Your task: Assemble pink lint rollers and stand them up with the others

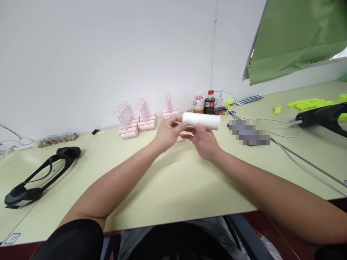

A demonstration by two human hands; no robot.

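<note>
A white roll (202, 120) is held above the table, lying nearly level. My left hand (169, 133) has its thumb and fingers closed at the roll's left end. My right hand (204, 141) grips the roll from below, near its middle. A small pink piece (179, 138) shows between the hands, partly hidden by the fingers. Behind my left hand, pink lint rollers with upright handles (129, 130) stand in a group by the wall, and another one (170, 113) stands just behind the hands.
A bottle with a white cap (198, 103) and a cola bottle (209, 102) stand by the wall. To the right are a blurred flat object (248, 133), cables and yellow-green pieces (311, 104). A black headset strap (51, 173) lies left on the table (173, 195).
</note>
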